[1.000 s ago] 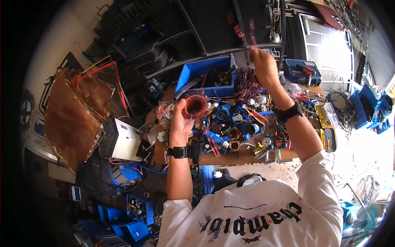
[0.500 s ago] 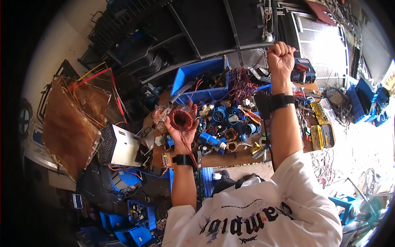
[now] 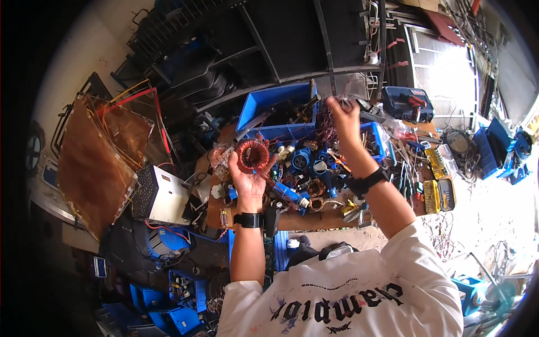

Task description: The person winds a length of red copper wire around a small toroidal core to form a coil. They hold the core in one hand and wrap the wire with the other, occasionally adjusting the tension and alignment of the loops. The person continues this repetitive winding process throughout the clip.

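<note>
In my left hand (image 3: 247, 182) rests a ring-shaped coil (image 3: 263, 155) wound with reddish copper wire. The palm is under it, with the thumb at its left side and the fingers at its right. My right hand (image 3: 346, 118) is raised over the far right part of the bench, apart from the coil. Its fingers are curled; any wire between them is too fine to make out. Below the hands lie blue plug-like fittings (image 3: 289, 192) and loose electrical parts.
A blue crate (image 3: 247, 110) of scrap parts stands behind the coil. A tangle of dark red wire lies beside it. Toward the right are a tool case (image 3: 393, 101), hand tools and a yellow bit set (image 3: 431, 194). A white metal box (image 3: 171, 196) is at the left.
My right hand has come down and left from a raised fist at the upper right, its elbow bending. The left hand keeps the coil, which has shifted slightly up and right.
</note>
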Action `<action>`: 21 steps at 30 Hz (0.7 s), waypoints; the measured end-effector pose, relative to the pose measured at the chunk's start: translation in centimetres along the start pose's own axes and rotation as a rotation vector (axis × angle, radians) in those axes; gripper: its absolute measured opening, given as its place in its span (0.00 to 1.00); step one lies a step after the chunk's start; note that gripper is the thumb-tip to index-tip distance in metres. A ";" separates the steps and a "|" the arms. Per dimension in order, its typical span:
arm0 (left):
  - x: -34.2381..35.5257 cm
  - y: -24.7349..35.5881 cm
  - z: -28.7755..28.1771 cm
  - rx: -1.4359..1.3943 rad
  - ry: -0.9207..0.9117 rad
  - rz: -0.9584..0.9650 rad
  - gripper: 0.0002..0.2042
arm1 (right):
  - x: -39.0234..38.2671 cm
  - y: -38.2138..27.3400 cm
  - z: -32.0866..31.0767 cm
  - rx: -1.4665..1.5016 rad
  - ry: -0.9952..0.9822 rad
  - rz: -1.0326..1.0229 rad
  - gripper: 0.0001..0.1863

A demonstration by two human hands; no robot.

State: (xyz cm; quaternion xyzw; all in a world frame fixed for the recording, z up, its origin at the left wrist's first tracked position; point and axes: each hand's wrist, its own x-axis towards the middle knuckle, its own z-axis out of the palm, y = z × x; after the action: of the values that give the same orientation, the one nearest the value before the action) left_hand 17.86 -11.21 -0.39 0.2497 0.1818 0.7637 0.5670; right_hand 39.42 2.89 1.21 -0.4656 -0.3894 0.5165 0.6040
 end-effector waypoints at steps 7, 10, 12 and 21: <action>0.1 -0.7 -0.5 0.239 -0.107 -0.029 0.32 | -0.5 4.2 1.8 0.544 -0.088 0.505 0.33; 0.1 -0.7 -2.1 0.270 -0.144 -0.066 0.35 | 0.6 4.0 1.9 0.711 -0.106 0.609 0.27; 0.0 -1.0 -2.3 0.257 -0.158 -0.067 0.38 | 0.8 4.2 1.5 0.800 -0.117 0.612 0.27; -0.2 -0.8 -0.9 0.241 -0.269 -0.133 0.36 | 1.9 3.2 1.9 1.054 -0.039 0.614 0.27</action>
State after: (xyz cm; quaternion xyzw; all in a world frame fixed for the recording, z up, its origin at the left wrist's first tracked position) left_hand 17.96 -11.16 -1.63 0.4030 0.2107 0.6571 0.6012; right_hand 37.13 5.14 -1.38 -0.1853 0.0597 0.7987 0.5693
